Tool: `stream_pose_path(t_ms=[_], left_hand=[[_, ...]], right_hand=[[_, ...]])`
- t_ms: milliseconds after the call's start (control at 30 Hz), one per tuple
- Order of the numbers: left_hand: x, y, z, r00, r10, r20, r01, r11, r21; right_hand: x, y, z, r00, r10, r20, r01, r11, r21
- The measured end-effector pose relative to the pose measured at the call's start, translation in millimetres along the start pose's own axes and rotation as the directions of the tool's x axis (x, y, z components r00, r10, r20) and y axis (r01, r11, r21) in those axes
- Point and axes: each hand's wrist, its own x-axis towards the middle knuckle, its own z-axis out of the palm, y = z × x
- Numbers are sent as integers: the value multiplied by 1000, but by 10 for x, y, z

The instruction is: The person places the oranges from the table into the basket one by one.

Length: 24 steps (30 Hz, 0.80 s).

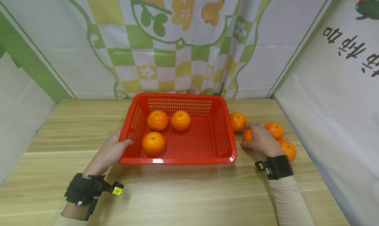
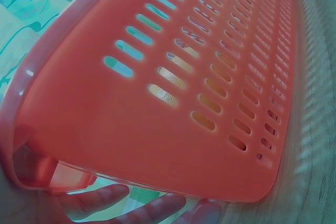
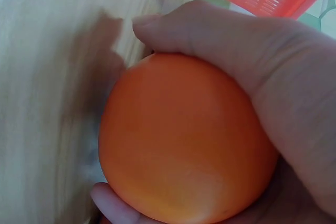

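A red plastic basket (image 1: 189, 140) with slotted walls stands on the table with three oranges inside, one of them an orange (image 1: 153, 143) near the front left. My left hand (image 1: 111, 150) grips the basket's left rim, thumb over the edge and fingers against the outside in the left wrist view. To the right of the basket, my right hand (image 1: 262, 140) holds an orange (image 3: 186, 140), thumb on one side and fingers curled round the other. Around that hand lie an orange (image 1: 238, 122) beside the basket wall, an orange (image 1: 274, 131) behind it, and an orange (image 1: 288, 150) by the wrist.
The wooden table (image 1: 177, 196) runs up to a patterned curtain (image 1: 183, 61) behind the basket. White cloth (image 1: 340, 120) hangs along the right side. Each wrist wears a black camera strap (image 1: 279, 167).
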Motion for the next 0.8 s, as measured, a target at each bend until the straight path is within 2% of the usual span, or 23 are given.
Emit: stream_pose_path(t_ms=[500, 800], left_hand=[[0, 9, -7, 1000, 10, 5, -10, 1000, -7], [-13, 21, -9, 1000, 10, 0, -10, 1000, -2]], right_hand=[[-69, -57, -170, 998, -40, -52, 40, 999, 10], [-131, -89, -279, 996, -45, -74, 49, 998, 50]])
